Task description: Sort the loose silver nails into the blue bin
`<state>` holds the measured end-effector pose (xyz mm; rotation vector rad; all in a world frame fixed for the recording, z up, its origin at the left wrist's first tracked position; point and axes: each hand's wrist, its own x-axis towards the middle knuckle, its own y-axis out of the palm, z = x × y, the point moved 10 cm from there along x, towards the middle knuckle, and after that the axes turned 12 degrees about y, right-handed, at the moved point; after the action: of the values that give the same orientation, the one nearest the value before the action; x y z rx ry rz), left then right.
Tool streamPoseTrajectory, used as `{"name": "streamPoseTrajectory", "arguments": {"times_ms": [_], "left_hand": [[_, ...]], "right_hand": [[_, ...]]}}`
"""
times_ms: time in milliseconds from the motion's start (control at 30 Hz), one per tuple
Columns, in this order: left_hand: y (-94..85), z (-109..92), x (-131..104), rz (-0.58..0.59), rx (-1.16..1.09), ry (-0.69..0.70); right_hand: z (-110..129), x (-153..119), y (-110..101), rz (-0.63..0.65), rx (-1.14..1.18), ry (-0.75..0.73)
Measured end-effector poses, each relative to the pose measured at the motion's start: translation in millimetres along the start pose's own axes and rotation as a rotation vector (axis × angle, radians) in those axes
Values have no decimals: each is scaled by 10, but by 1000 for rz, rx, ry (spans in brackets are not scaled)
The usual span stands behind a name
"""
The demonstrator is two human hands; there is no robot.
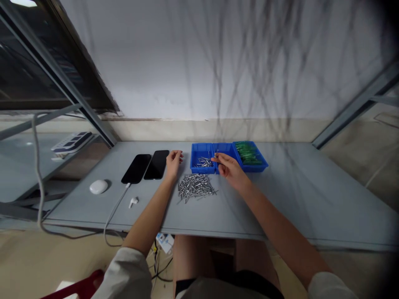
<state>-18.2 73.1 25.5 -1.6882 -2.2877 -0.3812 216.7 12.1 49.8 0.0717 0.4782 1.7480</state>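
A loose pile of thin silver metal pins (196,186), which look like blind rivets, lies on the table between my forearms. Behind it, the left blue bin (202,169) holds more of these pins. My right hand (230,169) is over the front of the middle blue bin (225,148), with its fingertips pinched together near the left bin; whatever they hold is too small to make out. Beside the right-hand phone, my left hand (174,162) rests with curled, closed fingers, and their contents are hidden. Green thin pieces (247,153) fill the right blue bin (262,166).
Two black phones (136,168) lie at left, one with a white cable (116,205). Nearer me are a white earbud (134,202) and its case (99,187). Metal frame posts (93,120) flank the grey table (299,199), with a wall behind it.
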Motion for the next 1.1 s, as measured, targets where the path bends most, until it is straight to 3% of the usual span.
{"name": "streamPoseTrajectory", "arguments": {"times_ms": [267, 500, 767, 967, 1100], "left_hand": [[8, 2, -6, 6, -8, -13], [23, -7, -6, 18, 0, -14], [33, -25, -16, 25, 5, -20], [56, -36, -24, 36, -7, -19], [108, -25, -41, 76, -15, -31]], "right_hand": [[-19, -80, 97, 1, -200, 47], [-131, -73, 196, 83, -280, 134], [-63, -49, 136, 49, -411, 80], [-143, -88, 271, 169, -826, -45], [-188, -162, 346, 101, -1249, -152]]}}
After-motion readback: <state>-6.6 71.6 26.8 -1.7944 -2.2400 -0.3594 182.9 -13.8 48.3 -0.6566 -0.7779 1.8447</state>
